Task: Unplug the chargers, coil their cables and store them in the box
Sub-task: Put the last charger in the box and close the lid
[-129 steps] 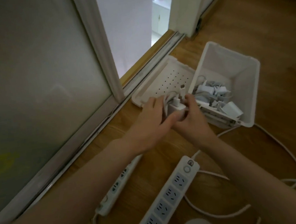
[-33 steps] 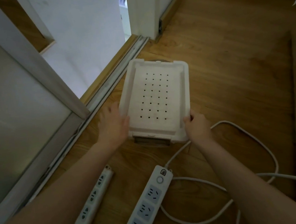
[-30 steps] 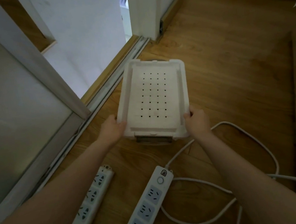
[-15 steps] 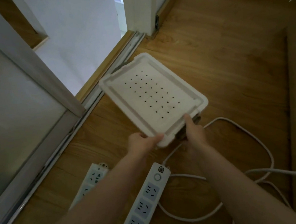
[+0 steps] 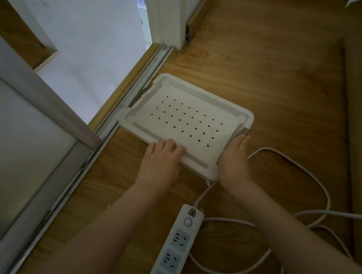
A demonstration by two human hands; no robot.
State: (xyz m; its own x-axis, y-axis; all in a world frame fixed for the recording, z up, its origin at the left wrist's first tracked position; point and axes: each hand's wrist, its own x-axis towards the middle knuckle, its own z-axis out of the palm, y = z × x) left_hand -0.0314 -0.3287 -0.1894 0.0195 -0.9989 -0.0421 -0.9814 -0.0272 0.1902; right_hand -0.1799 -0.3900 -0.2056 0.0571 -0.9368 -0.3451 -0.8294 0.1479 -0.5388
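Observation:
The white box stands on the wooden floor with its perforated lid (image 5: pixel 187 123) on top, so the chargers inside are hidden. My left hand (image 5: pixel 162 158) lies flat on the lid's near left corner, fingers straight. My right hand (image 5: pixel 235 160) presses against the near right corner, fingers extended along the grey latch (image 5: pixel 242 132) at the box's side. Neither hand holds a charger or cable.
A white power strip (image 5: pixel 173 250) with empty sockets lies near me between my arms; its white cable (image 5: pixel 307 175) loops across the floor to the right. A sliding door frame and track (image 5: pixel 116 118) run along the box's left. A darker raised edge borders the right.
A few seconds ago both hands held a coiled charger by the open box. The lid is on now, the box has turned and settled lower, and both hands moved to its near corners.

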